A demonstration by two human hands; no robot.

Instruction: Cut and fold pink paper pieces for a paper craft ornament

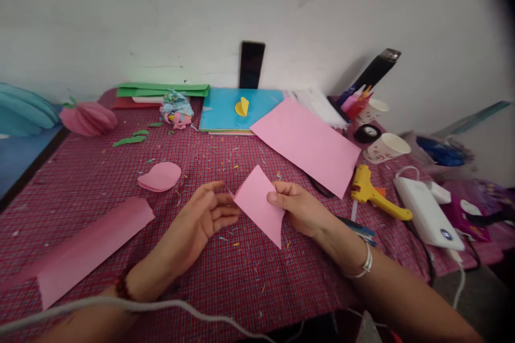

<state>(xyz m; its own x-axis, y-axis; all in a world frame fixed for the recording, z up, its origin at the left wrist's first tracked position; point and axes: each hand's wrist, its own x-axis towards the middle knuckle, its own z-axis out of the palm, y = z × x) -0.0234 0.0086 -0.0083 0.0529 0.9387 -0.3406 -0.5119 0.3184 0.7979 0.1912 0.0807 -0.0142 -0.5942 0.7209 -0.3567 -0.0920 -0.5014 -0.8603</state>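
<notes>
A small folded piece of pink paper [259,206] is pinched between the thumb and fingers of my right hand [295,206], over the middle of the table. Its lower right edge looks curved. My left hand [209,211] is beside the paper's left corner with fingers apart; whether a fingertip touches that corner I cannot tell. To the left lie rounded pink paper cutouts [161,177] and a long curled pink sheet [96,249]. A large pink sheet [308,144] rests behind my right hand.
A yellow glue gun [378,195], white power bank [428,211] and paper cups [387,148] stand at right. Blue paper [221,110], a phone [251,64] and crumpled scraps [177,110] are at the back. A pink paper pumpkin shape [88,118] sits left. A white cable [161,304] crosses the front.
</notes>
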